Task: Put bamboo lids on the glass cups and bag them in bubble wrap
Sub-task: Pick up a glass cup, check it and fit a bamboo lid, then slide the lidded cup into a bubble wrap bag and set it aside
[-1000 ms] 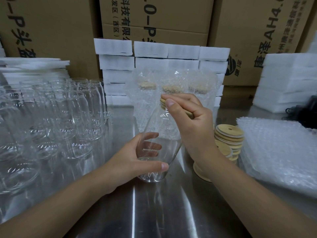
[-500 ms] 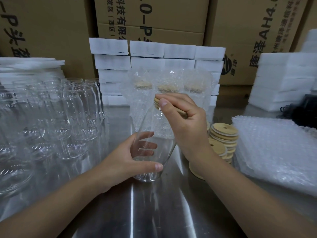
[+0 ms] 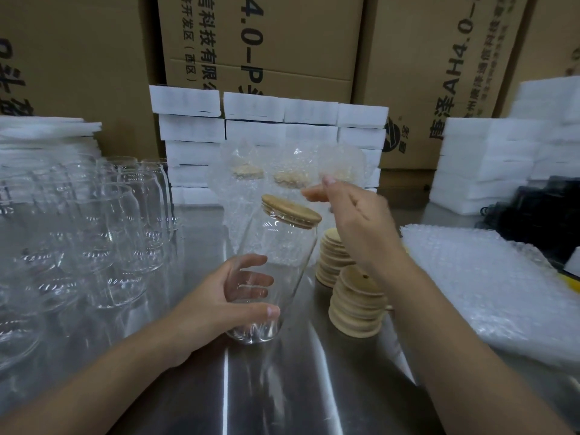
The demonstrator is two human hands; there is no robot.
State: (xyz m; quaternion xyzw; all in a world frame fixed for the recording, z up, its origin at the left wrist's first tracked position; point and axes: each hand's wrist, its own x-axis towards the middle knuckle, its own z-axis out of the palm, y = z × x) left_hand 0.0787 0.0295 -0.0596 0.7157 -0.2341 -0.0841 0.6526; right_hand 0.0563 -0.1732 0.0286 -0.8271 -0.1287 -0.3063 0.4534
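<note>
Lidded glass cup (image 3: 276, 265), tilted over the steel desk (image 3: 314, 387), the left hand (image 3: 219, 306) with fingers curled round its lower half.
A round bamboo lid (image 3: 292, 211) caps its mouth; right of the cup the right hand (image 3: 361, 227) hovers, fingers loose, holding nothing (blurred). Two stacks (image 3: 356, 306) of bamboo discs stand just right; three bubble-wrapped cups (image 3: 292, 171) behind; cartons (image 3: 455, 64) read "AH4.0".

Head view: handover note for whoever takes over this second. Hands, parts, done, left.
Left hand grips the glass cup near its base, cup tilted. Right hand open, beside the bamboo lid, not touching.
Lid sits on the cup's mouth. Spare lids stacked right of the cup; bubble bags piled far right; bare cups on the left.
Done: this cup lidded; three bagged cups stand at the back.
Left: bag this cup, then lid and bag the bare cups.
</note>
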